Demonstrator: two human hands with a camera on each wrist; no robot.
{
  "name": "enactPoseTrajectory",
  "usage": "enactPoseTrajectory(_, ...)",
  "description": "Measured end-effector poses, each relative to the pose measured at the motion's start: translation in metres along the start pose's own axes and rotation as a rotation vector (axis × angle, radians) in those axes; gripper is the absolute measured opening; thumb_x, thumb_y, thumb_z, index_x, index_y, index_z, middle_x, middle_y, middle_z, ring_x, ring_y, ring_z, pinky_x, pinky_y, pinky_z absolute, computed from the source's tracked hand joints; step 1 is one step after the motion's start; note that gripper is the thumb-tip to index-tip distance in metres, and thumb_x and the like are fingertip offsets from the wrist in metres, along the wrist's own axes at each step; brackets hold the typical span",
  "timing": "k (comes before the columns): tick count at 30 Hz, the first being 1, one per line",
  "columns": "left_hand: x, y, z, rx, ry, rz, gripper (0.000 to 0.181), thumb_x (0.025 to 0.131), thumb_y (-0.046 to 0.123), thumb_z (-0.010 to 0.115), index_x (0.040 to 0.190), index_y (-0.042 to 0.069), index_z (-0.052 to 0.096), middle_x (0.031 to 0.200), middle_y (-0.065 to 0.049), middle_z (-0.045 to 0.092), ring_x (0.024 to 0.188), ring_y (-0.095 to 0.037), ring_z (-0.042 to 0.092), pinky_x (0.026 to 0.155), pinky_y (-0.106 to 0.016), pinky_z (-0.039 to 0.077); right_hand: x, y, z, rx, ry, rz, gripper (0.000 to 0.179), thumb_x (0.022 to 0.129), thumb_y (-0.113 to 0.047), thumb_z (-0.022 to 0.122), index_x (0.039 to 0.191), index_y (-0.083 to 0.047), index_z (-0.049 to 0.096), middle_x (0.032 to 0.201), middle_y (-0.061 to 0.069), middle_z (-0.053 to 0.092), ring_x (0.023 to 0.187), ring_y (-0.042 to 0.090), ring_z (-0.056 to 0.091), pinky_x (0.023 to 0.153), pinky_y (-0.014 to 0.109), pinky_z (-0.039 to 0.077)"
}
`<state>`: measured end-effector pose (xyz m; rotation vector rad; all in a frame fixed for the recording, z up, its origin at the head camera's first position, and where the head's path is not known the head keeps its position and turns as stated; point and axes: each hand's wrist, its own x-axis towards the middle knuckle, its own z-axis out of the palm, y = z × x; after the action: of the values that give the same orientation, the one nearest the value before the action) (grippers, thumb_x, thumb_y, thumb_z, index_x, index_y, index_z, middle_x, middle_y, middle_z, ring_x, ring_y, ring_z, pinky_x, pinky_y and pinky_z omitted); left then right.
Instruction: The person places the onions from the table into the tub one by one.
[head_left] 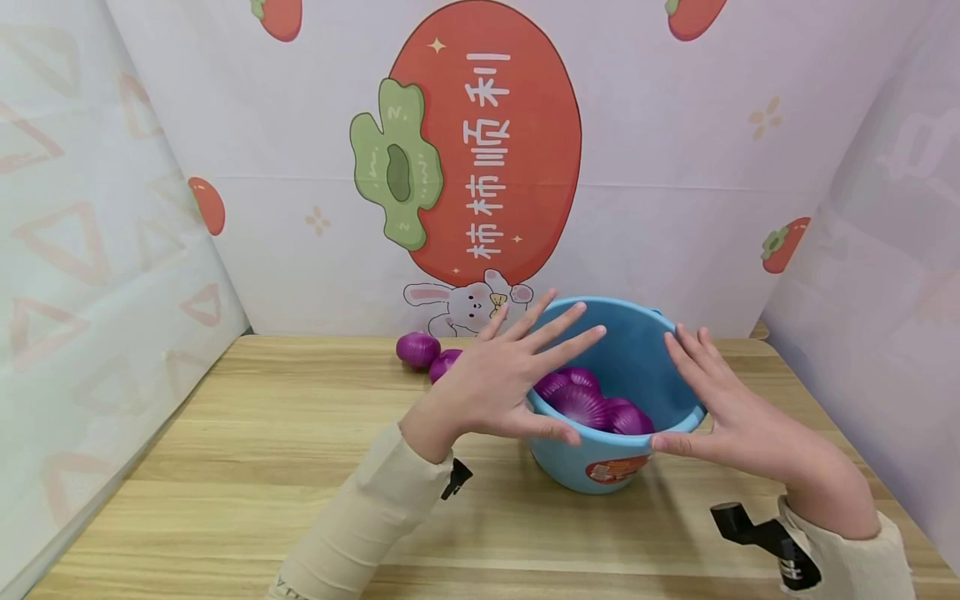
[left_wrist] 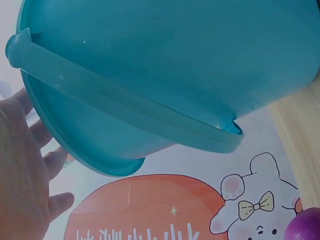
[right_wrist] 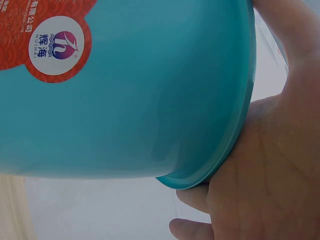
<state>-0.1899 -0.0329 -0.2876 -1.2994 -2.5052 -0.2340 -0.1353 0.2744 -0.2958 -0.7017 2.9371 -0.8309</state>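
Observation:
A light blue bucket (head_left: 588, 467) stands on the table with several purple onions (head_left: 581, 404) inside. At its left rim my left hand (head_left: 495, 379) is spread wide, fingers straight and reaching over the opening. My right hand (head_left: 738, 412) is at the right rim, thumb near the front edge and straight fingers along the far side. In the right wrist view the palm (right_wrist: 260, 165) lies against the bucket rim. The bucket's handle (left_wrist: 130, 107) hangs down its side in the left wrist view, with the left fingers (left_wrist: 55, 162) beside the rim.
Two more onions, one a whole purple onion (head_left: 417, 350) and one partly hidden onion (head_left: 444, 364), lie on the wooden table (head_left: 247, 467) behind my left hand. A printed cloth backdrop (head_left: 660, 225) rises at the table's back edge, with pale cloth walls on both sides.

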Motion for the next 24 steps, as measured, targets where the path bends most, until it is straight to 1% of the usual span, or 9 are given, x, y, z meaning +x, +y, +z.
enactPoseTrajectory(5, -0.003, -0.004, 0.001, 0.025, 0.006, -0.01, 0.105, 0.076, 0.08, 0.057, 0.159, 0.039, 0.007, 0.169, 0.008, 0.002, 0.156, -0.023, -0.01, 0.119, -0.069, 0.011, 0.002, 0.0, 0.0, -0.004, -0.004, 0.002, 0.116, 0.08, -0.041, 0.08, 0.161, -0.018, 0.0, 0.168, 0.009, -0.011, 0.152, 0.037, -0.022, 0.094, 0.086, 0.023)
enactPoseTrajectory(9, -0.006, -0.007, 0.001, 0.05, 0.013, -0.005, 0.106, 0.075, 0.08, 0.057, 0.159, 0.038, 0.008, 0.169, 0.007, 0.0, 0.157, -0.025, -0.008, 0.12, -0.067, 0.007, 0.003, 0.0, 0.0, -0.007, -0.008, 0.002, 0.117, 0.079, -0.04, 0.081, 0.161, -0.016, 0.0, 0.168, 0.012, -0.01, 0.152, 0.039, -0.022, 0.095, 0.086, 0.021)
enactPoseTrajectory(14, -0.009, -0.01, 0.001, 0.071, 0.023, 0.003, 0.107, 0.075, 0.081, 0.057, 0.159, 0.037, 0.009, 0.169, 0.006, 0.002, 0.156, -0.024, -0.011, 0.121, -0.066, 0.004, 0.003, 0.0, 0.0, -0.007, -0.009, -0.002, 0.118, 0.079, -0.039, 0.082, 0.161, -0.014, 0.001, 0.168, 0.013, -0.01, 0.152, 0.04, -0.021, 0.095, 0.086, 0.022)
enactPoseTrajectory(19, -0.012, -0.013, 0.001, 0.086, 0.035, 0.004, 0.108, 0.074, 0.082, 0.057, 0.16, 0.036, 0.01, 0.169, 0.005, 0.004, 0.155, -0.022, -0.015, 0.122, -0.065, 0.005, 0.003, -0.001, 0.0, -0.008, -0.003, 0.008, 0.117, 0.079, -0.041, 0.081, 0.161, -0.017, 0.001, 0.168, 0.01, -0.01, 0.152, 0.037, -0.021, 0.094, 0.086, 0.024)
enactPoseTrajectory(21, -0.013, -0.015, 0.001, 0.086, 0.038, 0.0, 0.108, 0.074, 0.082, 0.057, 0.16, 0.036, 0.01, 0.169, 0.005, 0.004, 0.156, -0.022, -0.014, 0.121, -0.066, 0.007, 0.002, -0.001, 0.0, -0.006, -0.002, 0.011, 0.117, 0.079, -0.041, 0.081, 0.161, -0.017, 0.001, 0.168, 0.009, -0.011, 0.152, 0.036, -0.022, 0.094, 0.086, 0.023)
enactPoseTrajectory(24, -0.015, -0.017, 0.0, 0.081, 0.037, -0.01, 0.107, 0.075, 0.082, 0.057, 0.16, 0.036, 0.009, 0.169, 0.005, 0.003, 0.156, -0.023, -0.01, 0.122, -0.065, 0.006, 0.002, 0.0, 0.0, -0.013, -0.002, 0.011, 0.117, 0.079, -0.042, 0.081, 0.161, -0.018, 0.001, 0.168, 0.008, -0.011, 0.152, 0.036, -0.021, 0.094, 0.086, 0.024)
